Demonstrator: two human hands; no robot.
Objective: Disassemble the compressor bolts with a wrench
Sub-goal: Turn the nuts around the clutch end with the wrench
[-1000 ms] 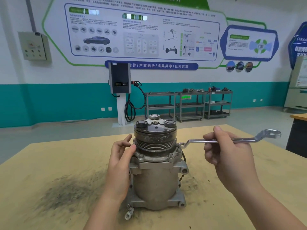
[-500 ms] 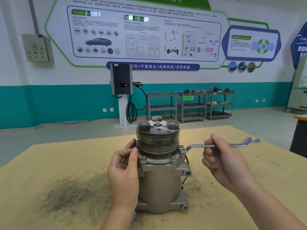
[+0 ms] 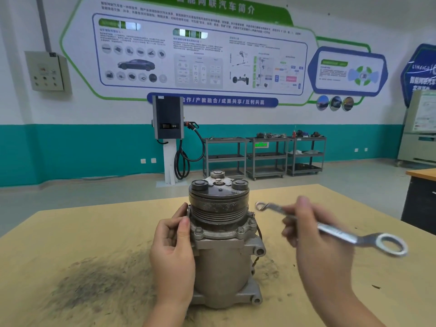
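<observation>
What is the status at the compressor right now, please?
Left hand steadying compressor. Right hand grips wrench, its ring end off the bolts, in the air. Nothing in the way.

Automotive training workshop: wall car posters [image 3: 188, 60], charging station [image 3: 168, 118], parts carts [image 3: 265, 156].

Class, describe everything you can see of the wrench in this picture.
The wrench is a bright, silvery metal bar with a ring at each end, the nearer ring larger. It is held in the air to the right of the compressor, tilted, small ring toward it but touching no bolt. The right hand grips its shaft. Motion blur hides finer detail.
</observation>
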